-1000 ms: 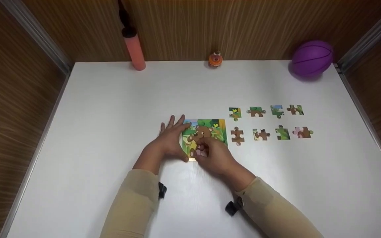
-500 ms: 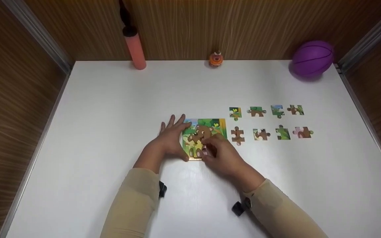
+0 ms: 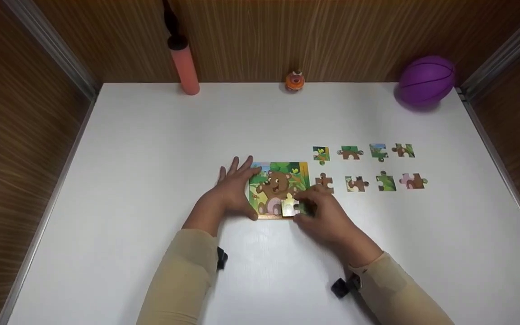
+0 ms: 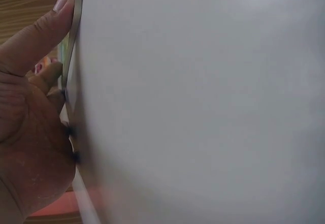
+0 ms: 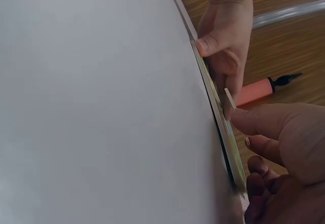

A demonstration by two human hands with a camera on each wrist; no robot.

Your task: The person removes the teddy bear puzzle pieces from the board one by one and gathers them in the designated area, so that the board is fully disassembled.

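A picture board (image 3: 269,180) with a brown bear lies on the white table. My left hand (image 3: 230,192) rests at its left side with spread, fairly straight fingers; the thumb touches the lower left corner. Over the board's lower right part, my right hand (image 3: 327,216) pinches a pale jigsaw piece (image 3: 289,207) between thumb and fingers. In the right wrist view this piece (image 5: 229,97) appears as a thin edge raised off the board (image 5: 208,79). Its right part is hidden by the fingers. The left wrist view shows the left thumb (image 4: 43,31) against the board's edge.
Several loose jigsaw pieces lie in two rows right of the board, including a brown one (image 3: 324,181) close to my right hand. Along the back stand a pink hand pump (image 3: 185,70), a small orange figurine (image 3: 294,81) and a purple ball (image 3: 427,81).
My right hand has moved rightward across the board with the pinched jigsaw piece, uncovering the bear's belly and feet. The left hand has stayed in place.
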